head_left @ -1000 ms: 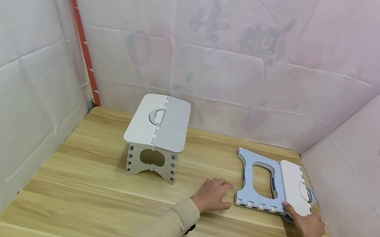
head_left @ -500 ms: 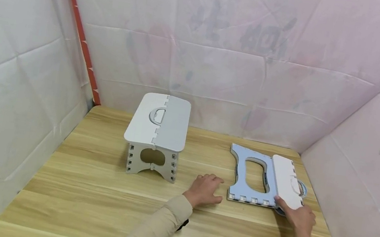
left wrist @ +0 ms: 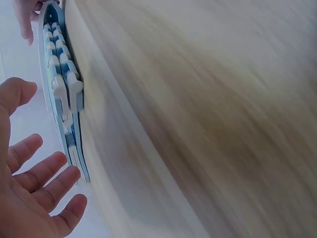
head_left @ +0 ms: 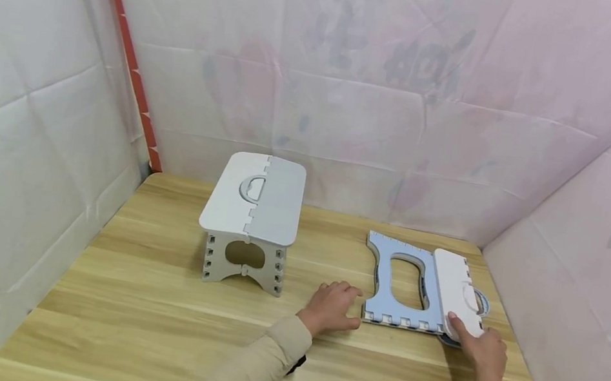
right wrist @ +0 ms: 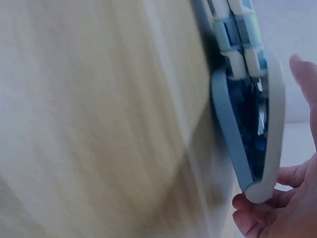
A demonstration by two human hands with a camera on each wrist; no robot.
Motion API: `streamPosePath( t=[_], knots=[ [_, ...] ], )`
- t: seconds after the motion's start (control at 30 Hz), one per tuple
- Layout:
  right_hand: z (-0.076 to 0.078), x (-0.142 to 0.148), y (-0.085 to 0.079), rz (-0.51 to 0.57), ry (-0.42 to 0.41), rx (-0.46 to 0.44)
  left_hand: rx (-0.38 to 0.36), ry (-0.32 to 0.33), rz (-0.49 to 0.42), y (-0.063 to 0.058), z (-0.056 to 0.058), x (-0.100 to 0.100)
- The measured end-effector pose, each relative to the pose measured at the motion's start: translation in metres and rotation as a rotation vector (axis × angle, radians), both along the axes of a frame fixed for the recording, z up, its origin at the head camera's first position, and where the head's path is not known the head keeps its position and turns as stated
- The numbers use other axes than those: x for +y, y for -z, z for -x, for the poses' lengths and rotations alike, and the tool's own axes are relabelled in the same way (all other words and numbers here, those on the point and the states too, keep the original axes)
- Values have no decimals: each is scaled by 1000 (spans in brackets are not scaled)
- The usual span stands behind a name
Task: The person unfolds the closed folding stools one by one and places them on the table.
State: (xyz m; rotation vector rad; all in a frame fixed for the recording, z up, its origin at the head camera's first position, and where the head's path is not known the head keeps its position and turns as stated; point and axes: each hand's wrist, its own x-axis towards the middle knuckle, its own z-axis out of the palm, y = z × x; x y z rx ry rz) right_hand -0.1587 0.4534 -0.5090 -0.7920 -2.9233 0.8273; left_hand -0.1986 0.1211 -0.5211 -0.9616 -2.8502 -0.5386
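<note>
A folded step stool [head_left: 434, 293], light blue with a white top panel, lies flat on the right side of the table. At its right end my right hand [head_left: 484, 352] grips the white panel, thumb over the top and fingers at the hinged edge. In the right wrist view, fingertips [right wrist: 246, 218] curl around the folded end of the stool [right wrist: 275, 124]. My left hand [head_left: 331, 308] is just left of the stool, fingers spread and holding nothing. The left wrist view has that hand [left wrist: 37, 188] beside the stool's side hinges [left wrist: 62, 69].
An unfolded stool [head_left: 275, 199] with a white and grey top and grey legs stands at the table's back left. White printed sheets [head_left: 351, 119] enclose the wooden table [head_left: 146, 324] at the back and sides.
The folded stool has slid left with my right hand on it, mostly in the first half second. My left hand has shifted slightly left as well. The standing stool has stayed put.
</note>
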Motion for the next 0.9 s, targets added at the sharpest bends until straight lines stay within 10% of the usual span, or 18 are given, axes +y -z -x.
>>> streamPosePath(
  t=[0.9],
  knots=[
    [-4, 24, 7, 140, 85, 148, -109, 6, -99, 13, 9, 40]
  ],
)
